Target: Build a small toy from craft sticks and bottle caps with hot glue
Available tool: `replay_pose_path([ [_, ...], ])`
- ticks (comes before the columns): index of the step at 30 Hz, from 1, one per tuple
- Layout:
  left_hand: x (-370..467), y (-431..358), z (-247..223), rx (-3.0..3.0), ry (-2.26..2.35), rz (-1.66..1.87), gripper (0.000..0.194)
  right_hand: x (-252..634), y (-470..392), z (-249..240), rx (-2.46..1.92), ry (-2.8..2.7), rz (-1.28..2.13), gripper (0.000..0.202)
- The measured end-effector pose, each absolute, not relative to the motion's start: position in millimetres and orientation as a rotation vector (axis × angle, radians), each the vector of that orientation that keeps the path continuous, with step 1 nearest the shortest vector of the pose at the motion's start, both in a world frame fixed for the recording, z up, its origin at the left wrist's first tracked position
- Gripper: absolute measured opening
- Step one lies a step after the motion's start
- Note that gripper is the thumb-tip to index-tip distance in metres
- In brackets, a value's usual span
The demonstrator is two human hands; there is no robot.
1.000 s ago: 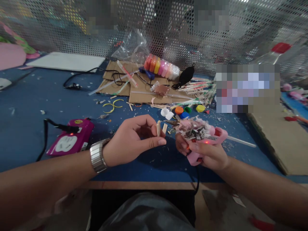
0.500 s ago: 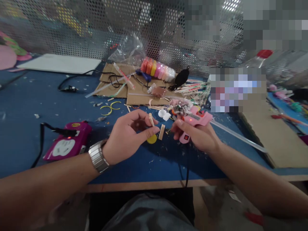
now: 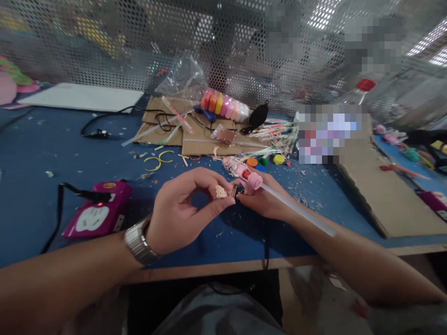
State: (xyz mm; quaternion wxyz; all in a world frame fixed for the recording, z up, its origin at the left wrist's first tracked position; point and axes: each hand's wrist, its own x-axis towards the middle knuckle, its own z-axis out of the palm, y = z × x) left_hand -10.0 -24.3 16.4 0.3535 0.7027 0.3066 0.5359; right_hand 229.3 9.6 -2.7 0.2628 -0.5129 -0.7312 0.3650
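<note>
Head view: at frame centre, the left hand (image 3: 186,211) pinches a pale wooden piece (image 3: 220,191) in closed fingers, seemingly partly assembled; just right, short sticks (image 3: 233,191) look unjoined; the right hand (image 3: 267,200) grips a pink glue gun (image 3: 247,175), whether its fingers also hold sticks unclear.

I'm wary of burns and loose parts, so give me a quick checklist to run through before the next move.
1. Small pale wooden piece secure: ok, pinched between the left hand's thumb and fingers.
2. Pink plastic glue gun in hand: ok, held by the right hand.
3. Long translucent glue stick loaded: ok, sticking out of the gun's rear.
4. Magenta plastic socket box powered: ok, red light lit.
5. Nozzle tip clear of fingers: cannot tell, tip not discernible.
6. Blue tabletop tidy: not ok, scraps scattered about.
</note>
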Motion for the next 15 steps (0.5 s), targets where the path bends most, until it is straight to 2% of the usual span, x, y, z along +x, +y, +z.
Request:
replay_pose_path([
  [9, -6.4, -31.3, 16.7, 1.657, 0.678, 1.458, 0.033, 229.6, 7.1, 3.1, -1.360, -2.052, 0.969, 0.016],
  [15, -6.2, -30.9, 19.5, 1.656, 0.709, 1.480, 0.035, 233.2, 7.1, 2.7, -1.398, -2.100, 0.887, 0.025],
])
